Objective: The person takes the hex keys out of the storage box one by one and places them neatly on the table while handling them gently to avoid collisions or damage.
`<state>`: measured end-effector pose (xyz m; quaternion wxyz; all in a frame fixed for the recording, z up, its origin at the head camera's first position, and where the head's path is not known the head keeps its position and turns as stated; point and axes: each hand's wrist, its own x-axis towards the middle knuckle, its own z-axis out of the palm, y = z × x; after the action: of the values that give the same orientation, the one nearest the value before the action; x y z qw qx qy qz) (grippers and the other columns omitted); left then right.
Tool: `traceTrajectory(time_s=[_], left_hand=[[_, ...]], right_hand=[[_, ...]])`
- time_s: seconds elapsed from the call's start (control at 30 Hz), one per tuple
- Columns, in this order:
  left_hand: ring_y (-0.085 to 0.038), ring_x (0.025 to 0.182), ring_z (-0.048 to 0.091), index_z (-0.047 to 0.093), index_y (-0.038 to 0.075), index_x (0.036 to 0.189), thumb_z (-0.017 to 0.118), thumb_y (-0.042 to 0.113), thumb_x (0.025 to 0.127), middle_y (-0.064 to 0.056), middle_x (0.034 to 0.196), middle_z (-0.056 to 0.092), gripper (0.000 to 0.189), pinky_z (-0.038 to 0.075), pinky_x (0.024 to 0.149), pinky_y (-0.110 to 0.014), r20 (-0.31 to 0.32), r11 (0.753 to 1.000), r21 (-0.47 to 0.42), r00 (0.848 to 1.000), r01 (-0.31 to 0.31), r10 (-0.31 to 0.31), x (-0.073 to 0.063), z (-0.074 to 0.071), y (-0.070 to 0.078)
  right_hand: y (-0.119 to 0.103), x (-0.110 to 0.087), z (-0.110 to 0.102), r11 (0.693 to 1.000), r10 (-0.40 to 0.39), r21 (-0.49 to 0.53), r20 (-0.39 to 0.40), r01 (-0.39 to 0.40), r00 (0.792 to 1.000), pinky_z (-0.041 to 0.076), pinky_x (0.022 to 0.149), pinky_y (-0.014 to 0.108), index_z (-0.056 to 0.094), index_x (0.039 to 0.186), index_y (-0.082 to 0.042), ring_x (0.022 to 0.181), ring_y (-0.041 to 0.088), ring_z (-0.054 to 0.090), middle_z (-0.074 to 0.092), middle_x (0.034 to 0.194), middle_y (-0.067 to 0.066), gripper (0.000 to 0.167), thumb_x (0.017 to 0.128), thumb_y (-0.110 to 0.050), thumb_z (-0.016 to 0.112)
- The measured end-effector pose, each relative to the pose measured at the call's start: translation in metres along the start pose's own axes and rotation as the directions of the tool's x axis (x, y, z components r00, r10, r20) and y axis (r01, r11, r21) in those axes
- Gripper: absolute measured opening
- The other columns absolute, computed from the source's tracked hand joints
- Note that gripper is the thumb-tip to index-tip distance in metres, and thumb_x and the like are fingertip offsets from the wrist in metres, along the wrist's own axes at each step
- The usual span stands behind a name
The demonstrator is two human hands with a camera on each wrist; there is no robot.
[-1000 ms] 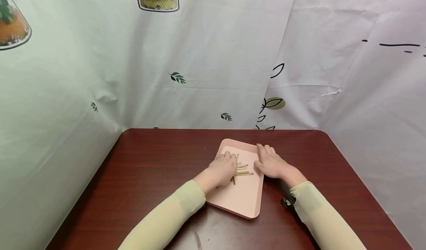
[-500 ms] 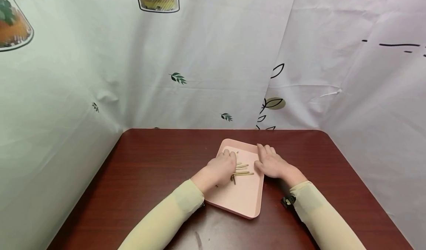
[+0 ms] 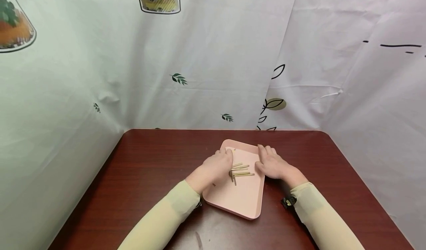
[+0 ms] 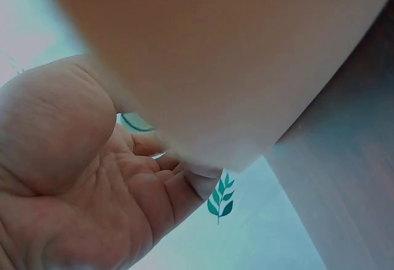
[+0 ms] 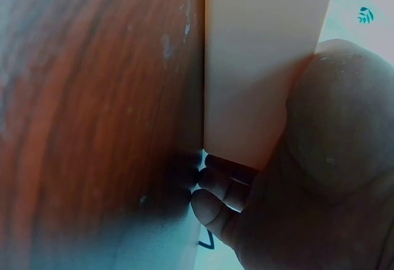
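A pink rectangular tray [image 3: 237, 200] sits on the table with several thin gold rods [image 3: 242, 174] on its floor, some crossing at an angle. My left hand [image 3: 217, 165] is at the tray's left side, fingers bent down. Small gold ends show beyond its fingertips and below it, apparently one rod held beneath; its middle is hidden. In the left wrist view the tray wall [image 4: 234, 67] covers the left fingertips. My right hand [image 3: 271, 165] grips the right rim near the far corner; the right wrist view shows fingers [image 5: 212, 205] outside the wall.
The dark red-brown table [image 3: 159, 168] carries the tray right of its middle. White printed curtain [image 3: 199, 57] hangs behind and along both sides. A black wrist device [image 3: 288, 201] sits under the right sleeve.
My left hand has moved left, off the loose rods, uncovering more of them. The small gold ends around it have shifted left too. My right hand stays at the tray's rim.
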<state>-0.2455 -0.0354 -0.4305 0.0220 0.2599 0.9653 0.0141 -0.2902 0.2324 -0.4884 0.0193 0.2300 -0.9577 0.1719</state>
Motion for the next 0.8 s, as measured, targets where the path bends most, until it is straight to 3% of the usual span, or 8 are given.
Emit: traceTrajectory(time_s=[0.1, 0.33, 0.57, 0.8], left_hand=[[-0.024, 0.093, 0.056, 0.051, -0.008, 0.139, 0.063, 0.01, 0.108, -0.02, 0.116, 0.055, 0.037, 0.059, 0.07, -0.038, -0.024, 1.0, 0.002, 1.0, 0.009, -0.009, -0.001, -0.002, -0.004], [-0.025, 0.093, 0.056, 0.047, -0.011, 0.147, 0.071, 0.016, 0.106, -0.021, 0.116, 0.054, 0.055, 0.057, 0.073, -0.036, -0.033, 1.0, 0.011, 0.999, 0.017, -0.016, -0.001, -0.012, -0.011], [-0.028, 0.094, 0.057, 0.051, -0.008, 0.134, 0.061, 0.01, 0.108, -0.019, 0.112, 0.053, 0.033, 0.059, 0.077, -0.04, -0.043, 0.998, -0.036, 0.998, 0.051, -0.052, -0.004, -0.019, -0.019], [-0.031, 0.097, 0.059, 0.052, -0.009, 0.133, 0.059, 0.009, 0.111, -0.022, 0.115, 0.054, 0.029, 0.06, 0.082, -0.043, -0.04, 0.991, -0.087, 0.994, 0.099, -0.103, -0.012, -0.021, -0.03]], right_hand=[[-0.008, -0.004, -0.004, 1.0, -0.005, 0.008, -0.008, 0.005, 1.0, 0.046, 0.104, 0.068, 0.034, 0.158, 0.018, 0.124, 0.055, 0.046, 0.048, 0.135, 0.038, 0.077, 0.098, -0.028, 0.053], [0.01, -0.002, 0.005, 1.0, -0.006, -0.007, -0.042, 0.006, 0.999, 0.046, 0.104, 0.067, 0.034, 0.159, 0.016, 0.125, 0.053, 0.046, 0.049, 0.137, 0.037, 0.079, 0.099, -0.03, 0.054], [0.007, -0.003, -0.001, 1.0, -0.005, 0.018, -0.029, 0.006, 1.0, 0.046, 0.104, 0.066, 0.033, 0.159, 0.017, 0.124, 0.054, 0.046, 0.048, 0.136, 0.038, 0.079, 0.099, -0.03, 0.054], [0.009, 0.001, 0.009, 1.0, -0.019, -0.008, -0.025, 0.019, 1.0, 0.046, 0.104, 0.064, 0.033, 0.16, 0.016, 0.124, 0.052, 0.046, 0.049, 0.137, 0.036, 0.078, 0.101, -0.031, 0.054]])
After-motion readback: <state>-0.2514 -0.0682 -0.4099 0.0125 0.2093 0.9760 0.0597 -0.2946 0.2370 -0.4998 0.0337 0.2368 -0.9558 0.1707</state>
